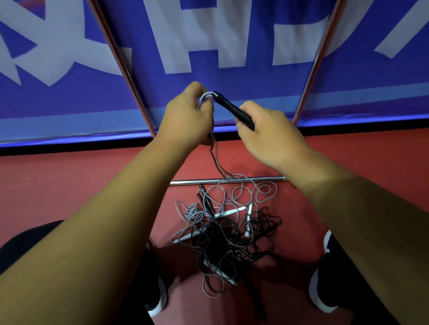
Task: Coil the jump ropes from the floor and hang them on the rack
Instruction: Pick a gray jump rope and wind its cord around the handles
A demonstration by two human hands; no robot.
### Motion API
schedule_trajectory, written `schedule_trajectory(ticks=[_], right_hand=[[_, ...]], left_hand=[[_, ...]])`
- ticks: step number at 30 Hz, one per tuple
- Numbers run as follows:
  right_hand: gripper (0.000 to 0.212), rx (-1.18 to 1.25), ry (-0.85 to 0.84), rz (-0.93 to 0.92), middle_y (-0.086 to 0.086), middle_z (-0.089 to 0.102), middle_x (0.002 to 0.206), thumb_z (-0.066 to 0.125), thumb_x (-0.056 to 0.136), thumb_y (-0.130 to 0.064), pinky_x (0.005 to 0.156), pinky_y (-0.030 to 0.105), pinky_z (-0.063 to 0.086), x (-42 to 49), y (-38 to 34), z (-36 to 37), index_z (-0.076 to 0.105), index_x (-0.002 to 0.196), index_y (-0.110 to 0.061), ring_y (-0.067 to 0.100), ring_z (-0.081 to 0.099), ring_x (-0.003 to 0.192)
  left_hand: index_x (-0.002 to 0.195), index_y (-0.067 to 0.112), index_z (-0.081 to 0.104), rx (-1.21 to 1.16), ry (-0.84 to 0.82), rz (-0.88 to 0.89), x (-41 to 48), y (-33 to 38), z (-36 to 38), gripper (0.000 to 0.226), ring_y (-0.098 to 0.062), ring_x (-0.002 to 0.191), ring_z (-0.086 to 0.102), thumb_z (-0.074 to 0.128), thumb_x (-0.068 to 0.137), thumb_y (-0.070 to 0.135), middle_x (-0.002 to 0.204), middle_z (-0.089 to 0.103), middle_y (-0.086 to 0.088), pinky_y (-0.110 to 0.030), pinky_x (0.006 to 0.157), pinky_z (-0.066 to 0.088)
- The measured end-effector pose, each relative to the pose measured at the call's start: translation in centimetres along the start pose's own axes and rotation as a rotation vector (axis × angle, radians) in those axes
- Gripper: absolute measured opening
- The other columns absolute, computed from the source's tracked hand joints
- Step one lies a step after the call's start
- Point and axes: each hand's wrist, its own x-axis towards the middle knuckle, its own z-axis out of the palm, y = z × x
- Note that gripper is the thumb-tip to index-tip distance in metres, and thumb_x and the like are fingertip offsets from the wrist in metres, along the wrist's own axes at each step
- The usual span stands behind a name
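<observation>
Mid-frame, our left hand pinches the grey rope loop while our right hand fingers curl round the black handle; tangled ropes sit below.

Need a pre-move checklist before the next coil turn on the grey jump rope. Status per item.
1. Right hand grips the slim black rope handle: ok.
2. Left hand holds the small grey cord loop at the handle's tip: ok.
3. Trailing grey cord hangs free of the tangled pile of grey and black ropes on the red floor: not ok, it runs into the pile.
4. Trailing cord clear of the chrome floor bar: not ok, it crosses it.
5. This rope's other handle found: cannot tell.
6. Free hook to hang it on: cannot tell, none in view.
</observation>
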Motion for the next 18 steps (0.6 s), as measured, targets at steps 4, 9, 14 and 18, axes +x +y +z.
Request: schedule_trajectory(ticks=[4,9,14,18], right_hand=[[0.008,0.045,-0.026,-0.014,0.0,0.062,0.08,0.051,0.108,-0.035,0.063,0.04,0.047,0.1,0.4,0.0,0.048,0.105,-0.028,0.03,0.058,0.074],[0.011,0.162,-0.055,0.008,0.001,0.059,0.075,0.051,0.108,-0.034,0.061,0.039,0.045,0.3,0.2,-0.8,0.05,0.105,-0.024,0.027,0.057,0.07],[0.006,0.246,-0.035,-0.004,-0.001,0.059,0.071,0.056,0.104,-0.033,0.053,0.031,0.041,-0.1,-0.6,-1.4,0.056,0.104,-0.027,0.017,0.052,0.06],[0.008,0.242,-0.04,0.033,-0.003,0.057,0.067,0.059,0.099,-0.025,0.048,0.024,0.038,0.0,-0.6,-1.6,0.06,0.106,-0.03,0.011,0.048,0.054]], left_hand=[[0.102,0.013,0.061,-0.256,-0.086,-0.05,-0.1,0.8,-0.7,0.01,-0.026,0.079,0.074,0.057,0.1,0.022,0.091,0.072,-0.009,-0.042,0.07,0.066],[0.116,-0.002,0.059,-0.412,-0.361,-0.04,0.4,1.2,-2.8,0.033,-0.022,0.083,0.067,0.064,0.101,0.026,0.097,0.076,-0.006,-0.049,0.088,0.06],[0.096,0.016,0.067,-0.458,-0.359,-0.016,1.0,1.0,-4.9,0.011,-0.019,0.085,0.057,0.064,0.102,0.026,0.085,0.068,-0.001,-0.04,0.084,0.052],[0.094,0.016,0.064,-0.576,-0.428,-0.092,0.8,0.7,-4.8,0.01,-0.024,0.1,0.063,0.062,0.103,0.013,0.097,0.068,-0.006,-0.051,0.093,0.061]])
